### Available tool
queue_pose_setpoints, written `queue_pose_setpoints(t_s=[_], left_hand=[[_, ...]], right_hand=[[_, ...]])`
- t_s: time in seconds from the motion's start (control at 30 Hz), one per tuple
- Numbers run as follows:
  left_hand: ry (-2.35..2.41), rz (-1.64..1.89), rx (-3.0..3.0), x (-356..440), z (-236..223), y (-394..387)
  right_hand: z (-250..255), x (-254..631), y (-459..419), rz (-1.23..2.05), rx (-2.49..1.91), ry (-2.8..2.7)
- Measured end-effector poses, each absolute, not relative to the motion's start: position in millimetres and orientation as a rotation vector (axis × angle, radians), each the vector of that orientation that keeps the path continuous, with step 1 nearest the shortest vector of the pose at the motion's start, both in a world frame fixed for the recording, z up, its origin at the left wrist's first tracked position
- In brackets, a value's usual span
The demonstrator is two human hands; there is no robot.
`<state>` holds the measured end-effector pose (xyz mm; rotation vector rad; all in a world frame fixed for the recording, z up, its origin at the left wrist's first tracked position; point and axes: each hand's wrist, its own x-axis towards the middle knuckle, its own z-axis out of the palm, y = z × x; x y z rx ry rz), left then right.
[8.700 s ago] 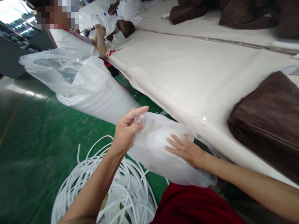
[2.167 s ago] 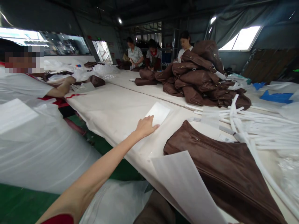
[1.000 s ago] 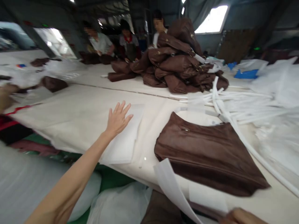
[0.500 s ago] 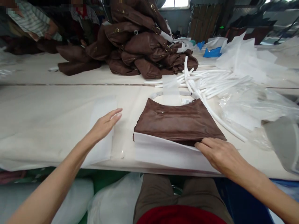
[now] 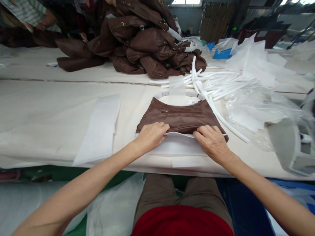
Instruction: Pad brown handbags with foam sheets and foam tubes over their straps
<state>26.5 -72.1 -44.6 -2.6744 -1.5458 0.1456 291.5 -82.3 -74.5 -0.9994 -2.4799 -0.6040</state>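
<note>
A flat brown bag (image 5: 180, 115) with a zip lies on the cream table (image 5: 49, 111) in front of me, its handle wrapped in white foam. A white foam sheet (image 5: 179, 149) sticks out from under its near edge. My left hand (image 5: 151, 135) and my right hand (image 5: 211, 141) both rest on that near edge, fingers curled over the bag and the sheet where they meet. A second white foam sheet (image 5: 99, 127) lies flat to the left, apart from my hands.
A tall heap of brown bags (image 5: 145, 36) stands at the back. White foam tubes (image 5: 216, 85) and clear plastic bags (image 5: 261, 108) spread to the right. Other people sit at the far left. Below the table edge are white plastic bags (image 5: 113, 209).
My left hand left the foam sheet on the left and came to the bag's near edge. My right hand slid left along the same edge. The view tipped down.
</note>
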Motion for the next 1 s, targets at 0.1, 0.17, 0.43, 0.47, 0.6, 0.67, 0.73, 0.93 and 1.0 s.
queue_pose_setpoints(t_s=[0.1, 0.17, 0.43, 0.47, 0.6, 0.67, 0.73, 0.93, 1.0], left_hand=[[-1.571, 0.103, -2.636, 26.6, -50.6, -70.7], [-1.556, 0.074, -2.618, 27.0, -53.3, -72.6], [-1.535, 0.101, -2.605, 29.2, -53.8, -83.8], [-1.529, 0.13, -2.639, 28.7, -51.1, -82.8], [-1.451, 0.224, -2.825, 25.2, -42.4, -67.1], [-1.314, 0.179, -2.954, 22.1, -46.2, -56.1], [-1.16, 0.077, -3.055, 18.0, -58.6, -48.2], [-1.071, -0.238, -2.984, 3.3, -120.0, -56.1], [-1.021, -0.289, -2.957, 0.3, -132.2, -61.5]], right_hand=[[-73.4, 292.9, -102.2, -0.549, -0.996, -2.248], [-74.0, 287.6, -121.0, -0.42, -0.87, -2.211], [-117.4, 225.8, -106.7, -0.084, -0.848, -2.609], [-121.6, 222.8, -101.3, -0.06, -0.881, -2.616], [-126.9, 220.0, -95.6, -0.016, -0.901, -2.611], [-125.9, 219.7, -97.1, 0.014, -0.902, -2.597], [-125.9, 222.8, -98.4, 0.05, -0.924, -2.55], [-142.7, 284.0, -120.0, 0.208, -1.306, -2.22], [-146.6, 315.8, -132.1, 0.235, -1.42, -2.058]])
